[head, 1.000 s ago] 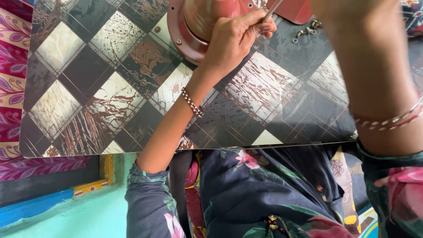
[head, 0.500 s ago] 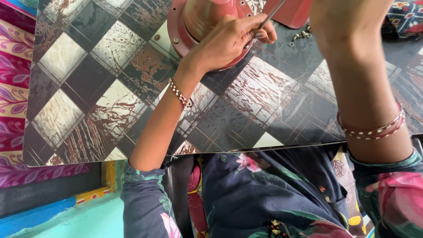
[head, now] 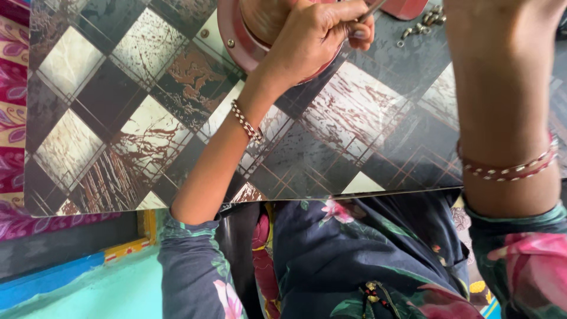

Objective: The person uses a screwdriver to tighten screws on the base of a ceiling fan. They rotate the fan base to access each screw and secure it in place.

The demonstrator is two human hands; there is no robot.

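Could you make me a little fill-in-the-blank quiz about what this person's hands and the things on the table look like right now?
1. The left hand pinches a thin ____ rod.
2. The round housing under that hand is coloured ____.
3. The loose screws lie on the ____-patterned table.
4. Each wrist wears a beaded ____.

Missing words: metal; red; diamond; bracelet

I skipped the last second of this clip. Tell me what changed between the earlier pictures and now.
Little changed. The left hand still pinches the thin metal rod against the red round part, shifting slightly up the picture with it. The loose screws stay beside it on the patterned table. The right forearm remains raised, its hand out of view.
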